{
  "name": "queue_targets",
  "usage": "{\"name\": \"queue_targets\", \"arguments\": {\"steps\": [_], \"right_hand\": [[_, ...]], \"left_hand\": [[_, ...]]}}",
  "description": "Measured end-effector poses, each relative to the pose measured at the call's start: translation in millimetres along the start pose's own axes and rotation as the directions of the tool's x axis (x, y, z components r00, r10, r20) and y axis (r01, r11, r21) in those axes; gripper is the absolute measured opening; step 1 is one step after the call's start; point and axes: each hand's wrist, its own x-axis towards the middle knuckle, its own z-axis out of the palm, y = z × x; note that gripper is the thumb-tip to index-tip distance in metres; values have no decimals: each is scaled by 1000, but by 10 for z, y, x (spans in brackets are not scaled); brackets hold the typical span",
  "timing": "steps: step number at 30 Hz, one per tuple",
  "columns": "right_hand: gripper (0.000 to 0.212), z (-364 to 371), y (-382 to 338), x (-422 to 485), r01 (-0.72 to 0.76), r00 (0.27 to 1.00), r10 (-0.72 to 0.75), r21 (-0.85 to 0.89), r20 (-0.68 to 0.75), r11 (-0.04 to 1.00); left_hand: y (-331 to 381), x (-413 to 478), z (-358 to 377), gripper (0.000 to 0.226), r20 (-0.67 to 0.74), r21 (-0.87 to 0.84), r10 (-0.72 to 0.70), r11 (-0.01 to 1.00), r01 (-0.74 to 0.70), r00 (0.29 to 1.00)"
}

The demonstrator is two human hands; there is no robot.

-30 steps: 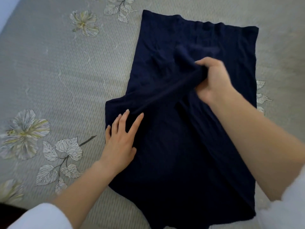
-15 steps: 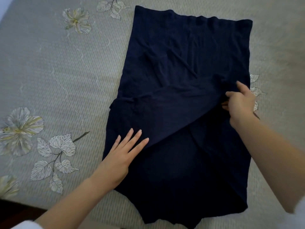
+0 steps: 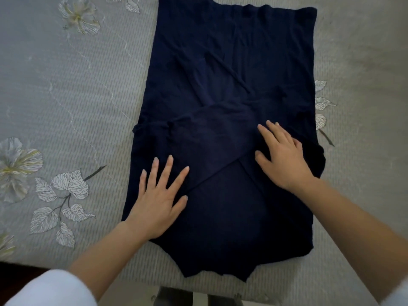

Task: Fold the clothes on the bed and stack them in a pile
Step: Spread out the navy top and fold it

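Palms down on the dark navy cloth garment [image 3: 231, 62] over the grey floral bedspread [image 3: 66, 89]: left hand [image 3: 159, 202], right hand [image 3: 284, 160] splayed, gripping nothing, likely pinning crossed folds flat.

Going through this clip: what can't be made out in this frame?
- Head view: garment type unclear; dark cloth swallows its seams, and the top edge cuts off its far left corner.
- Cloth beneath the left hand and right hand: covered by the palms.
- Any other clothes or pile: none shows; the bed runs out of frame.
- The dark shapes below the bed's near edge: blurred, cut off.
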Motion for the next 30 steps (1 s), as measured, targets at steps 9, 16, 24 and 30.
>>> {"name": "queue_targets", "arguments": {"steps": [9, 16, 24, 30], "right_hand": [[92, 304, 287, -1753, 509, 837, -414, -231, 358, 829], [65, 406, 139, -1365, 520, 854, -489, -257, 178, 814], [41, 4, 26, -1086, -187, 978, 124, 440, 169, 879], [49, -221, 52, -1199, -341, 766, -100, 533, 635, 774]], "left_hand": [[-122, -770, 72, 104, 163, 139, 405, 893, -427, 900], [-28, -604, 92, 81, 86, 318, 536, 784, -533, 840], [203, -257, -424, 25, -23, -354, 45, 934, -50, 999], [155, -324, -585, 25, 568, -536, 255, 836, 117, 782]]}}
